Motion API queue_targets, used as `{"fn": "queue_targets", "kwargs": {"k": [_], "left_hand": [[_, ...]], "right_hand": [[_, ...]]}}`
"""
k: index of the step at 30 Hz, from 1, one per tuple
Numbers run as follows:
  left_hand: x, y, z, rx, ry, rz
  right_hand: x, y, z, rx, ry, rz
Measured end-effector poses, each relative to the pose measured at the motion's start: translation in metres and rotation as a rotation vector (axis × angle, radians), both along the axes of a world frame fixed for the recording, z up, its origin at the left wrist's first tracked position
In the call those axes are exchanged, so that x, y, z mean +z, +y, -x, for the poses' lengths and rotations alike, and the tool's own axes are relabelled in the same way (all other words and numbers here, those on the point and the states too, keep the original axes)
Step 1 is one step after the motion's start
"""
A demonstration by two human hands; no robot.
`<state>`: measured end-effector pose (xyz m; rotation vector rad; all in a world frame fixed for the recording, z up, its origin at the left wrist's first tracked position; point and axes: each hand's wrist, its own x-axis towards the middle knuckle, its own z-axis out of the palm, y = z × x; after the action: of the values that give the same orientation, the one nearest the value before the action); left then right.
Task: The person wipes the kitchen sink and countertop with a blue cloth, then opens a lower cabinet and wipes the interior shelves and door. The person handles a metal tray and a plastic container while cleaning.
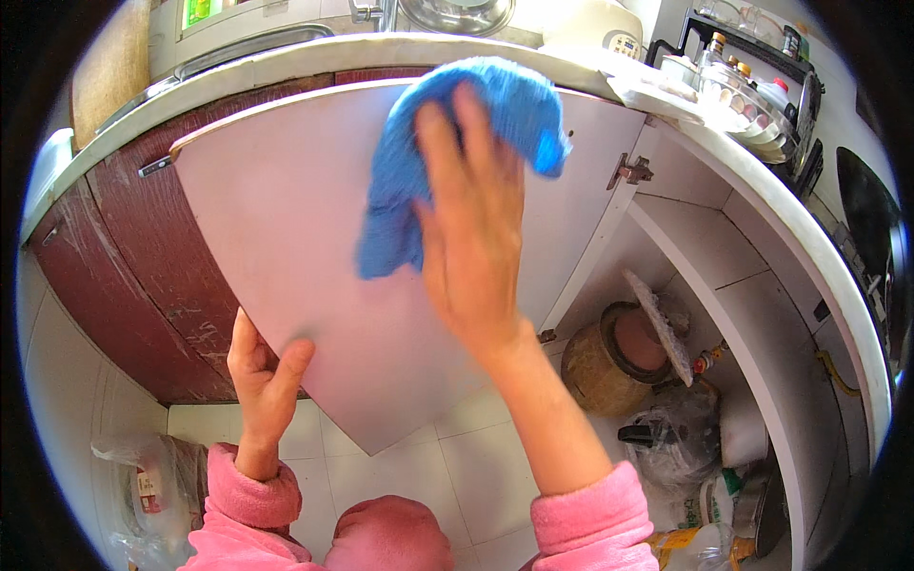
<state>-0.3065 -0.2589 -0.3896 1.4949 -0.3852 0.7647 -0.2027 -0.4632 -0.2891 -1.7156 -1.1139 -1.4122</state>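
An open cabinet door (300,214) stands before me, its pale inner face turned up towards the camera. My right hand (475,235) presses a blue cloth (400,178) against the upper part of that face. The cloth is bunched and spreads out past my fingertips. Lower left, my left hand (268,371) grips the door's free edge, thumb on the inner face and the other fingers behind it, partly hidden. A metal hinge (632,171) joins the door to the cabinet frame at the right.
Inside the cabinet (685,235) are a brown pot (600,364), a plastic-wrapped kettle (671,435) and a plastic bottle (692,546). Dark red cabinet doors (150,264) stand at left. Bottles and a spice rack (750,107) crowd the countertop (485,46). A plastic bag (161,492) is at lower left.
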Motion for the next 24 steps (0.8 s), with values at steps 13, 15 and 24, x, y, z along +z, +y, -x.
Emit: {"fn": "queue_targets", "kwargs": {"k": [13, 15, 24], "left_hand": [[-0.021, 0.002, -0.003, 0.002, -0.086, 0.081], [-0.024, 0.000, 0.003, -0.007, -0.067, 0.084], [-0.023, 0.002, 0.007, -0.008, -0.084, -0.005]], "right_hand": [[-0.122, -0.025, -0.024, -0.321, 0.520, -0.332], [-0.082, -0.017, -0.027, -0.288, 0.286, -0.212], [-0.067, -0.023, -0.042, -0.312, 0.126, -0.280]]}}
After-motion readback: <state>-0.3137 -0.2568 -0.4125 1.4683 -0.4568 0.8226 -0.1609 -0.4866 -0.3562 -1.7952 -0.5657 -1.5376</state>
